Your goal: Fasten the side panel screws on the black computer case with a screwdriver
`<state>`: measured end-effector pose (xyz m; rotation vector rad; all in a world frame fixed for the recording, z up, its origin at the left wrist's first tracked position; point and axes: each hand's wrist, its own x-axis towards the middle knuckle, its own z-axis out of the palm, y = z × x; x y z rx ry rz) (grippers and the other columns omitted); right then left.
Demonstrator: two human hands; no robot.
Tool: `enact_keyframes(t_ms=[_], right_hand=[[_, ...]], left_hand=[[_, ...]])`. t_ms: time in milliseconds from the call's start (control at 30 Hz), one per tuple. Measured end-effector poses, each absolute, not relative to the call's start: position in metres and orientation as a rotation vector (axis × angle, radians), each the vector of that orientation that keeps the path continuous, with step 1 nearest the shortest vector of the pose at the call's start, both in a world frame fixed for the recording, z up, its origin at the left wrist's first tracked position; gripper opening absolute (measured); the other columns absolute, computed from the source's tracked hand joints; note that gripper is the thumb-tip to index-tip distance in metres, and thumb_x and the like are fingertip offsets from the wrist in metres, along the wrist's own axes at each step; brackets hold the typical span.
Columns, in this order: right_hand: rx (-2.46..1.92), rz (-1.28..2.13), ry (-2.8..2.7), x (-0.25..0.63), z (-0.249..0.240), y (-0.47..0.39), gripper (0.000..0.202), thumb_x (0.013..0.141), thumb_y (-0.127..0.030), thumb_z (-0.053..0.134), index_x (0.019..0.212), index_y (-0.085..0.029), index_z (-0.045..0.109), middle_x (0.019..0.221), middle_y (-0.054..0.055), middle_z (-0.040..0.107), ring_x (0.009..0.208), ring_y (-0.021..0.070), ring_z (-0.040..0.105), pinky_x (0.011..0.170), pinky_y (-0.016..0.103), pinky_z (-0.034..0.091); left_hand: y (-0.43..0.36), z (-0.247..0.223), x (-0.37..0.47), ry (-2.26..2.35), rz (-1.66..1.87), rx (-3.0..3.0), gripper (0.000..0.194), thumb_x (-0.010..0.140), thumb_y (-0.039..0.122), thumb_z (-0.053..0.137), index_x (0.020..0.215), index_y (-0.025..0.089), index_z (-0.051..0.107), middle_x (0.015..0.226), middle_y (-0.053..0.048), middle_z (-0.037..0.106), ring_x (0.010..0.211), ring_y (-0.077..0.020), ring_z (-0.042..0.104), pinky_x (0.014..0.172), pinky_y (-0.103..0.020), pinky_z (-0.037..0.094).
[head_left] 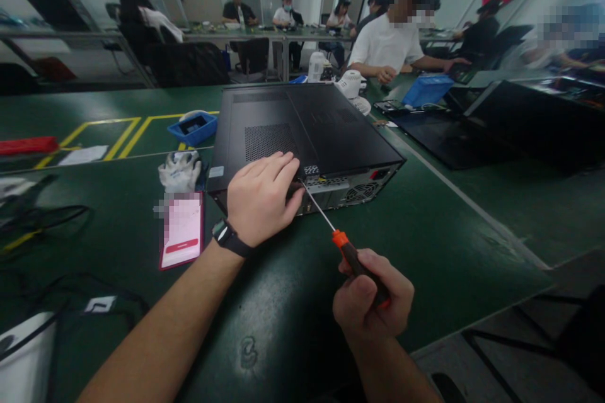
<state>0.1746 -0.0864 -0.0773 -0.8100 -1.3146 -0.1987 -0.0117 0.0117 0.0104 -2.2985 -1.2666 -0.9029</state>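
Observation:
A black computer case [331, 119] lies flat on the green table [265, 302], its rear panel with a fan grille facing me. My left hand [265, 195], with a dark watch on the wrist, rests on the case's near edge, fingers on the top and thumb bent down at the rear panel. Whether its fingertips pinch anything is hidden. In my right hand [373, 296] is a screwdriver [348, 252] with an orange and dark handle. Its thin shaft points up and left, and the tip meets the rear panel beside my left thumb.
Left of the case are a phone [182, 233], gloves [181, 171] and a blue tray [193, 131]. Cables [51, 217] lie at the far left. Dark panels [449, 135] and a blue bin [426, 89] stand right. A person in a white shirt [385, 41] works across the table.

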Motion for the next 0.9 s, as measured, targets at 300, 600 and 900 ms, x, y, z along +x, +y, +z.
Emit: enact_keyframes(t_ms=[300,600,900], right_hand=[[-0.691,-0.183,-1.31,0.168,-0.065,-0.081,0.035,0.092,-0.018,0.063,0.127,-0.013,0.065,0.1,0.007,0.069,0.076,0.0187,0.07,0.061,0.037,0.062],[-0.669,-0.18,-1.294,0.169,-0.073,-0.079,0.034,0.098,-0.023,0.061,0.129,-0.012,0.065,0.099,0.007,0.068,0.075,0.0187,0.07,0.059,0.037,0.062],[-0.692,-0.256,-1.326,0.17,-0.071,-0.08,0.035,0.095,-0.016,0.063,0.129,-0.013,0.065,0.099,0.007,0.07,0.073,0.0175,0.07,0.059,0.035,0.061]], left_hand=[[0.012,0.011,-0.012,-1.259,-0.914,-2.301,0.042,0.097,0.03,0.064,0.135,0.013,0.07,0.142,-0.015,0.073,0.131,-0.034,0.07,0.109,-0.051,0.057],[0.011,0.011,-0.011,-1.268,-0.908,-2.295,0.042,0.097,0.03,0.064,0.135,0.013,0.069,0.142,-0.014,0.073,0.131,-0.0341,0.07,0.109,-0.051,0.056],[0.011,0.011,-0.011,-1.274,-0.894,-2.295,0.043,0.097,0.031,0.064,0.135,0.012,0.069,0.143,-0.014,0.073,0.131,-0.0339,0.07,0.109,-0.05,0.056]])
